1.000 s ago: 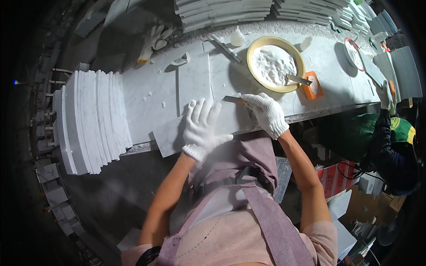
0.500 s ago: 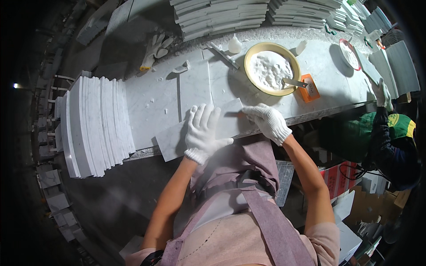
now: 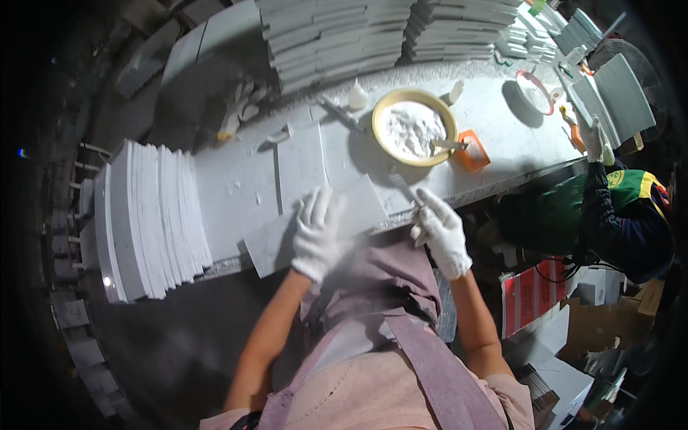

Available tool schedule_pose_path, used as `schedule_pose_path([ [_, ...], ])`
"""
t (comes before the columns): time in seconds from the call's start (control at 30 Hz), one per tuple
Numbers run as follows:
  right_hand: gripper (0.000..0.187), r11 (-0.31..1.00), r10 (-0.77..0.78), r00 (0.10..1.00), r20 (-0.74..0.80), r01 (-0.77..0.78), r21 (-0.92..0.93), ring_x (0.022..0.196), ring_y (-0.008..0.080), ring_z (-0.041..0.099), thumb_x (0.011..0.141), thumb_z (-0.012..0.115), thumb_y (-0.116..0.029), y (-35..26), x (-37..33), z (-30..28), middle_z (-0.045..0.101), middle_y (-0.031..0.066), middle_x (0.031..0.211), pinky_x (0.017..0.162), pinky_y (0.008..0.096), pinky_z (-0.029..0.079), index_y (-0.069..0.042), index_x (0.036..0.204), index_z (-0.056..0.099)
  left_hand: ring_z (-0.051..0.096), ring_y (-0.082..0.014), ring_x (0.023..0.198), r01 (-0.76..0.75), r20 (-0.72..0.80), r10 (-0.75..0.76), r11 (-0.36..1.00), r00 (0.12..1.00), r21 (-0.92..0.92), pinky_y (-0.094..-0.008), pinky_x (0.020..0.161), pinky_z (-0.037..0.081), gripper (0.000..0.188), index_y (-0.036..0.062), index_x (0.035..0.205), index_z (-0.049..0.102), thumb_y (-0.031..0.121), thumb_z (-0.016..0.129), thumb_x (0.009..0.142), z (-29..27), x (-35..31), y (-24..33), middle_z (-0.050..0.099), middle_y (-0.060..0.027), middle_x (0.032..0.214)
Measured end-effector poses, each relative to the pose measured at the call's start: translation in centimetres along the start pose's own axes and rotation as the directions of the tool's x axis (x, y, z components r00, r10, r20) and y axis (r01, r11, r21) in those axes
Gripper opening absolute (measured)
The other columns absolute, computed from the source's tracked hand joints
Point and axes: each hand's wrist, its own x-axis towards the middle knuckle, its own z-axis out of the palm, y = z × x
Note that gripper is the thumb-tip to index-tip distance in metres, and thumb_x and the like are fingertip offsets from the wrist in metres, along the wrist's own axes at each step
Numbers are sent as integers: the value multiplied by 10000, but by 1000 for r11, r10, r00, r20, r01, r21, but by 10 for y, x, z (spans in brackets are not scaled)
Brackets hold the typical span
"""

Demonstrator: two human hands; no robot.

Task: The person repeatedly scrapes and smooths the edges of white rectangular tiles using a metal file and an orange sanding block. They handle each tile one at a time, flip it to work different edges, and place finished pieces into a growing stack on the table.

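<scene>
My left hand, in a white glove, lies flat with fingers spread on a grey stone tile that overhangs the bench's near edge. A gloved right hand sits at the tile's right end, closed around a thin metal tool whose tip points up and left over the bench. Just beyond the tool stands a yellow bowl of white paste with a scraper in it.
A row of white tiles stands on edge at the bench's left end. Stacks of tiles line the back. An orange box sits beside the bowl. Another person in a green vest works at the right.
The tile has slid toward the near edge under my left hand. My right hand has moved to the right along the bench edge with the tool.
</scene>
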Motion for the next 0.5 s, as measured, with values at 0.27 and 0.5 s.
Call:
schedule_pose_path([
  [0.27, 584, 788, -98, 920, 380, 305, -535, 911, 122, 688, 974, 687, -49, -25, -33, 55, 745, 41, 1090, 799, 291, 576, -169, 1530, 553, 576, -240, 686, 461, 278, -397, 504, 875, -730, -432, 656, 492, 420, 11, 858, 591, 362, 801, 948, -30, 8, 52, 612, -106, 745],
  [0.5, 516, 598, 29, 898, 438, 336, -728, 829, 248, 705, 928, 683, -87, -15, -42, 62, 735, 94, 940, 735, 380, 560, -149, 1435, 610, 668, -316, 679, 553, 472, -310, 614, 825, -563, -472, 674, 505, 506, 7, 787, 688, 479, 728, 964, -61, -7, 46, 669, -193, 699],
])
